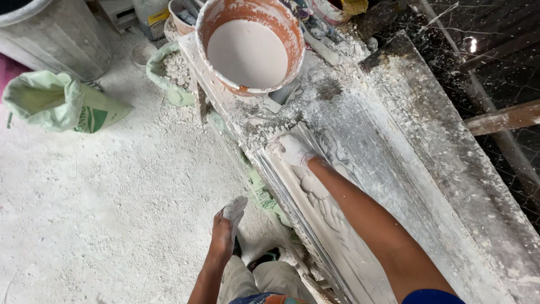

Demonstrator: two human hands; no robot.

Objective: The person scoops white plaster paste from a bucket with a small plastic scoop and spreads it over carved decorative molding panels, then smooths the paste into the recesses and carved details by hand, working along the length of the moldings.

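At frame centre the plaster-coated right hand (292, 150) presses flat, fingers spread, grip holding nothing, on the wet plaster in a long ornate mould (323, 217) along the dusty surface (394, 146). Lower centre, the left hand (226, 228) hangs loosely curled, empty. An orange bucket (250, 48) of plaster stands top centre.

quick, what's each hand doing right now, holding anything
Left hand: hangs free beside the bench, fingers coated in white plaster, holding nothing.
Right hand: open, pressed flat on the wet plaster in the long mould, holding nothing.
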